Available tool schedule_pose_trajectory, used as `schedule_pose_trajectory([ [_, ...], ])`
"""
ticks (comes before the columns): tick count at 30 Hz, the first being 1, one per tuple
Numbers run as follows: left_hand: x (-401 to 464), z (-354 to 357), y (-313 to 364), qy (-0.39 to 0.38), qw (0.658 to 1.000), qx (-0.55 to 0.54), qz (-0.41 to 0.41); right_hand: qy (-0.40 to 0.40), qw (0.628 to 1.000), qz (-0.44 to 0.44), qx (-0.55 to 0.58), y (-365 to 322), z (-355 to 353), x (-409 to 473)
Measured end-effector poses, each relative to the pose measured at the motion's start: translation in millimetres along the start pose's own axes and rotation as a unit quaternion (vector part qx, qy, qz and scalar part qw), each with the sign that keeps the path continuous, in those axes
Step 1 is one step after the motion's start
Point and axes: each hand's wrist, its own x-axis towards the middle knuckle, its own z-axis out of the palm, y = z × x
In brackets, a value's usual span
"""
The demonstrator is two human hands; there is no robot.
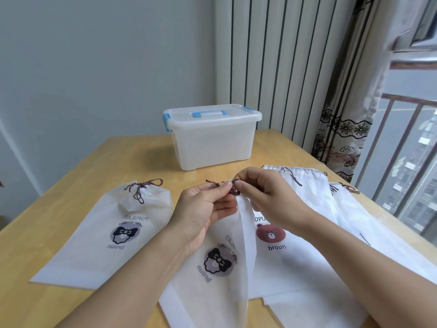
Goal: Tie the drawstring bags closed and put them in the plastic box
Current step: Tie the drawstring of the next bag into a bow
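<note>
A white drawstring bag with a bow print lies in front of me, its mouth gathered and lifted. My left hand and my right hand both pinch its brown drawstring at the gathered top. To the left lies another white bag, its mouth cinched and its cord knotted. On the right lies a flat bag with a bear print, with further bags under and beside it, their mouths open. The translucent plastic box stands behind, lid on.
The wooden table has its left edge near the wall. The box has a blue handle and blue latches. A striped curtain and a window with a railing are at the right.
</note>
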Motion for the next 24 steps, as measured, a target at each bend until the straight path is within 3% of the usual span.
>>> schedule_pose_trajectory([
  [6, -1.4, 0.9, 0.0, 0.044, 0.999, -0.004, 0.020, 0.002, 0.999, 0.028, -0.027, -2.4, 1.1, -1.3],
  [11, -2.3, 1.2, -1.4, 0.036, 0.998, -0.008, 0.052, -0.076, 0.968, 0.167, 0.173, -1.7, -2.8, 0.6],
  [16, -0.9, -0.6, -7.1, 0.054, 0.974, 0.127, 0.180, -0.100, 0.921, 0.218, 0.307, -7.8, -4.9, 1.0],
  [24, -0.5, -3.7, -8.2, -0.001, 0.916, 0.281, 0.285, -0.080, 0.889, 0.271, 0.360, -3.1, -12.0, 3.7],
])
